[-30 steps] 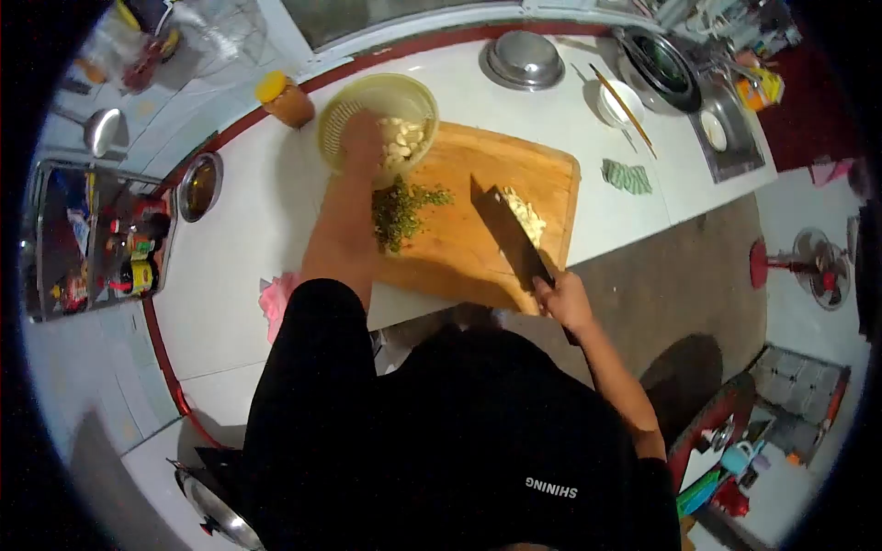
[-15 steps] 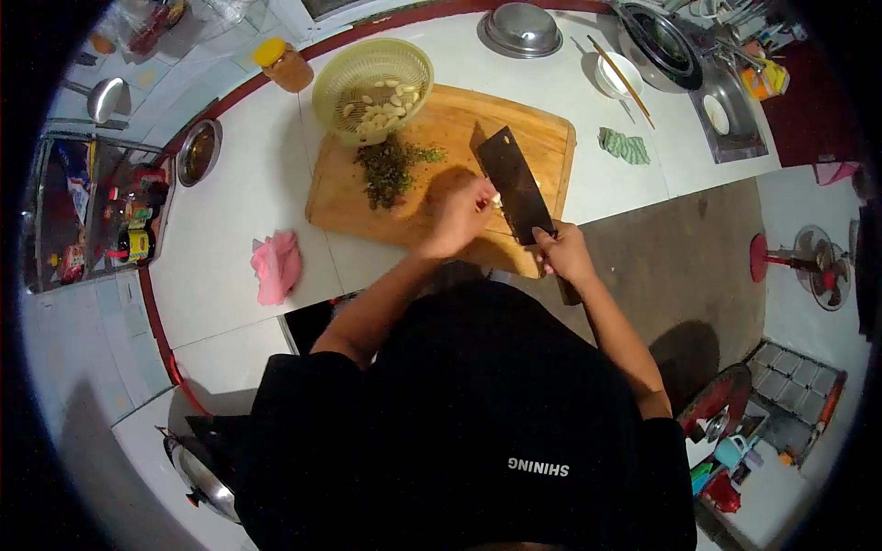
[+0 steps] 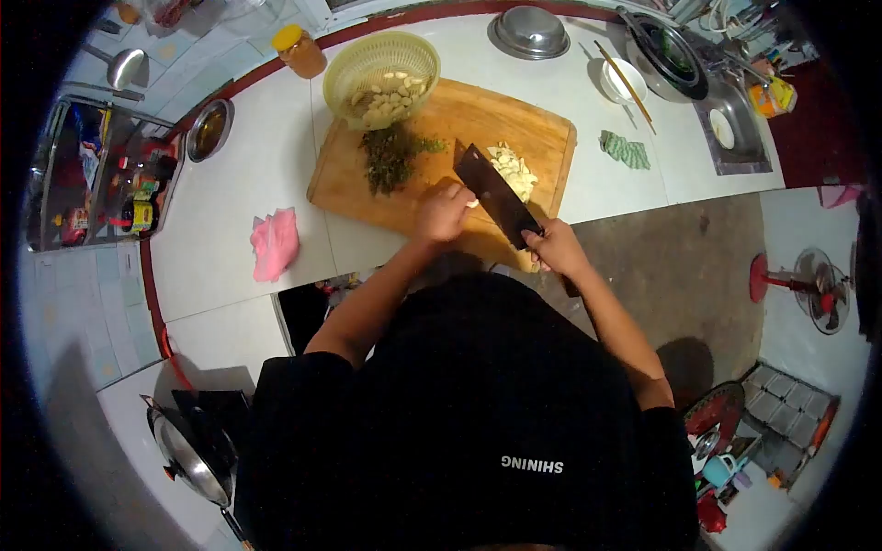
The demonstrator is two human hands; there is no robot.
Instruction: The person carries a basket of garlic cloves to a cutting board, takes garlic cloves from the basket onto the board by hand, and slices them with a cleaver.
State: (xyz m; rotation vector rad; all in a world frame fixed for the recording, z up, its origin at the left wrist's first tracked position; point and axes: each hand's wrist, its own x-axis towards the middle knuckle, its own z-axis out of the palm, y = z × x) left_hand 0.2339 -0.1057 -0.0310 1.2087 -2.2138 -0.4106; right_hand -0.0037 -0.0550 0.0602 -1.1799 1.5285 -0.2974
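My right hand (image 3: 553, 245) is wrapped round the handle of a dark cleaver (image 3: 496, 191), whose broad blade slants over the wooden cutting board (image 3: 349, 204). My left hand (image 3: 445, 211) is closed with curled fingers on a pale garlic clove (image 3: 472, 203), just left of the blade. To the right of the blade lies a pile of sliced garlic (image 3: 514, 173). Chopped dark green herbs (image 3: 388, 158) lie at the board's left. Above them, a yellow plastic colander (image 3: 342, 69) with whole garlic cloves (image 3: 393, 103) rests partly over the board's edge.
Behind the board stand a yellow-lidded jar (image 3: 301, 53) and an upturned metal bowl (image 3: 529, 33). A white bowl with chopsticks (image 3: 623, 81) and a green cloth (image 3: 626, 150) are at right. A pink cloth (image 3: 275, 246) and a metal bowl (image 3: 209, 130) are at left.
The cleaver blade has shifted left, and the sliced garlic behind it now shows. My left hand has moved slightly left with the blade. The whole view has shifted a little.
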